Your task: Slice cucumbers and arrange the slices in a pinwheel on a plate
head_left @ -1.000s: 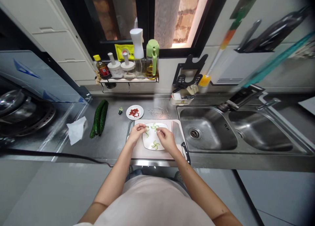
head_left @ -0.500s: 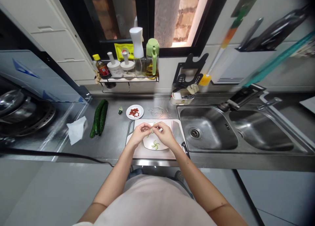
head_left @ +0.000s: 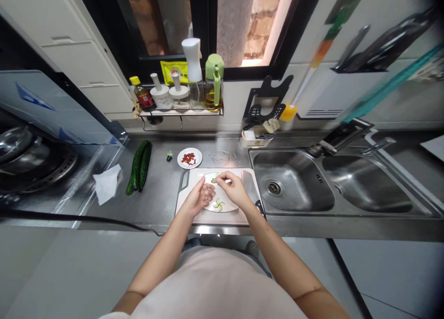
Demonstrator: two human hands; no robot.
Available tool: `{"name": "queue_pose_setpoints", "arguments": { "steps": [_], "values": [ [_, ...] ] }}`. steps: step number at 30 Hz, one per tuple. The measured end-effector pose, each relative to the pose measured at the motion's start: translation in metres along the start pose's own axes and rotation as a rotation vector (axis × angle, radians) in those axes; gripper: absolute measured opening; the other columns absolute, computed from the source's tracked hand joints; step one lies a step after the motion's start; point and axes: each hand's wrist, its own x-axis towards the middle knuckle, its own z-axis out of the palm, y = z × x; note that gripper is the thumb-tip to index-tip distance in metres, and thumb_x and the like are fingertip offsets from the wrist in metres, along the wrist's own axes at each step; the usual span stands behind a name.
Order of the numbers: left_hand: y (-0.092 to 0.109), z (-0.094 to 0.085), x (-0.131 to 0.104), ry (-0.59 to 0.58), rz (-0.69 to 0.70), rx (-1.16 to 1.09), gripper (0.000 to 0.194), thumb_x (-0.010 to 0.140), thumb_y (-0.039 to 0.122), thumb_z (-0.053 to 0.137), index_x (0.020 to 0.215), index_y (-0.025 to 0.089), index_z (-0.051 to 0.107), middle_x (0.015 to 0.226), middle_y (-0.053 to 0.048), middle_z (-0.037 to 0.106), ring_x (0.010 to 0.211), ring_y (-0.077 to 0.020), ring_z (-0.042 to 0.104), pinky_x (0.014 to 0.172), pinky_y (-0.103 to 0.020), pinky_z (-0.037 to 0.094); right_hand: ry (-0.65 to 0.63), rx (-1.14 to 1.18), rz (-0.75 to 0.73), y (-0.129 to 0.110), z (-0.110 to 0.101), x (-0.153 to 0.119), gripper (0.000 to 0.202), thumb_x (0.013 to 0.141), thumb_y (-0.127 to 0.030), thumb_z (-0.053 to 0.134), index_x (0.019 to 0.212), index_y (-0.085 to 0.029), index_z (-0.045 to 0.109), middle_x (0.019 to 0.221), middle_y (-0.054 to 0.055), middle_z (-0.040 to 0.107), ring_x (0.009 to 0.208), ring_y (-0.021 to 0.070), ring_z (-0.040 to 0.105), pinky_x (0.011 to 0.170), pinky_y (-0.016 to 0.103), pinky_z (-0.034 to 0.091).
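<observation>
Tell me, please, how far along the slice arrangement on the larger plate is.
One pinwheel of green-edged slices looks done near the front of the larger plate. In hand is the upper group of slices, partly hidden at the fingertips of the right hand; the left hand is open. Probably left: finishing that group, perhaps using the red pieces in the small dish.

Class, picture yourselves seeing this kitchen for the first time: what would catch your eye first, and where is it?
Probably the two bare hands, left and right, over the white plate with its green pinwheel of slices. Next might come the two dark green cucumbers on the counter to the left, and the small dish of red bits behind the cutting board.
</observation>
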Motion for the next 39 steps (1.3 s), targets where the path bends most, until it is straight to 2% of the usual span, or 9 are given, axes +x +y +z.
{"name": "queue_pose_setpoints", "arguments": {
  "steps": [2, 5, 8, 11, 18, 24, 31, 35, 39],
  "values": [
    [0.000, 0.002, 0.000, -0.084, -0.096, -0.070, 0.051, 0.076, 0.065, 0.054, 0.081, 0.014, 0.058, 0.060, 0.000, 0.055, 0.044, -0.0055, 0.044, 0.038, -0.015, 0.020, -0.003, -0.002, -0.005, 0.000, 0.000, 0.000, 0.018, 0.078, -0.037, 0.059, 0.076, -0.020, 0.062, 0.081, 0.003, 0.065, 0.080, 0.0168, 0.058, 0.071, 0.029, 0.045],
    [0.004, 0.006, 0.000, -0.089, -0.106, -0.127, 0.042, 0.074, 0.056, 0.063, 0.082, 0.015, 0.058, 0.060, 0.002, 0.054, 0.043, -0.0046, 0.043, 0.038, -0.015, 0.021, -0.010, -0.013, -0.021, 0.002, 0.001, -0.001, 0.017, 0.078, -0.037, 0.060, 0.076, -0.020, 0.062, 0.079, 0.002, 0.065, 0.080, 0.0168, 0.058, 0.072, 0.029, 0.045],
    [0.007, 0.009, 0.000, -0.017, -0.011, -0.101, 0.034, 0.068, 0.042, 0.073, 0.083, 0.016, 0.058, 0.065, 0.003, 0.055, 0.046, -0.0034, 0.045, 0.039, -0.014, 0.023, -0.019, -0.018, -0.038, 0.002, 0.001, -0.002, 0.016, 0.078, -0.036, 0.060, 0.076, -0.020, 0.062, 0.080, 0.002, 0.065, 0.081, 0.0168, 0.058, 0.073, 0.029, 0.045],
    [0.008, 0.010, -0.001, 0.022, 0.100, -0.028, 0.033, 0.063, 0.035, 0.078, 0.082, 0.016, 0.059, 0.071, 0.002, 0.057, 0.053, -0.0035, 0.049, 0.042, -0.014, 0.027, -0.028, -0.030, -0.049, 0.001, 0.000, -0.002, 0.016, 0.079, -0.035, 0.059, 0.075, -0.020, 0.062, 0.079, 0.002, 0.065, 0.081, 0.0164, 0.058, 0.072, 0.029, 0.044],
    [0.008, 0.011, -0.002, 0.110, 0.367, 0.150, 0.034, 0.056, 0.030, 0.082, 0.076, 0.015, 0.059, 0.068, 0.003, 0.055, 0.057, -0.0043, 0.049, 0.048, -0.015, 0.030, -0.029, -0.037, -0.042, 0.000, 0.001, -0.004, 0.017, 0.078, -0.036, 0.059, 0.073, -0.020, 0.062, 0.075, 0.001, 0.065, 0.078, 0.0160, 0.058, 0.068, 0.027, 0.044],
    [0.010, 0.012, -0.004, 0.216, 0.559, 0.302, 0.031, 0.058, 0.032, 0.080, 0.077, 0.016, 0.060, 0.067, 0.002, 0.058, 0.059, -0.0073, 0.050, 0.055, -0.019, 0.037, -0.027, -0.004, 0.025, -0.001, 0.004, -0.006, 0.017, 0.077, -0.036, 0.059, 0.072, -0.020, 0.061, 0.076, 0.002, 0.065, 0.077, 0.0165, 0.058, 0.066, 0.027, 0.044],
    [0.013, 0.015, -0.008, 0.246, 0.639, 0.372, 0.030, 0.060, 0.030, 0.078, 0.078, 0.017, 0.059, 0.065, 0.003, 0.057, 0.058, -0.0077, 0.050, 0.057, -0.020, 0.038, -0.027, 0.014, 0.052, -0.002, 0.004, -0.006, 0.018, 0.076, -0.037, 0.060, 0.072, -0.020, 0.061, 0.076, 0.002, 0.065, 0.075, 0.0158, 0.058, 0.066, 0.027, 0.045],
    [0.009, 0.015, -0.009, 0.214, 0.676, 0.395, 0.033, 0.065, 0.031, 0.075, 0.089, 0.018, 0.056, 0.060, 0.006, 0.052, 0.053, -0.0064, 0.046, 0.055, -0.019, 0.035, -0.036, 0.032, 0.064, -0.004, 0.004, -0.006, 0.016, 0.075, -0.035, 0.060, 0.071, -0.020, 0.061, 0.076, 0.002, 0.065, 0.075, 0.0154, 0.057, 0.069, 0.028, 0.045],
    [0.006, 0.016, -0.009, 0.201, 0.703, 0.401, 0.037, 0.069, 0.031, 0.072, 0.098, 0.020, 0.051, 0.063, 0.006, 0.053, 0.054, -0.0060, 0.046, 0.056, -0.019, 0.034, -0.045, 0.072, 0.078, -0.005, 0.005, -0.006, 0.016, 0.074, -0.034, 0.060, 0.070, -0.019, 0.060, 0.074, 0.001, 0.064, 0.073, 0.0146, 0.057, 0.069, 0.028, 0.045]
  ]
}}
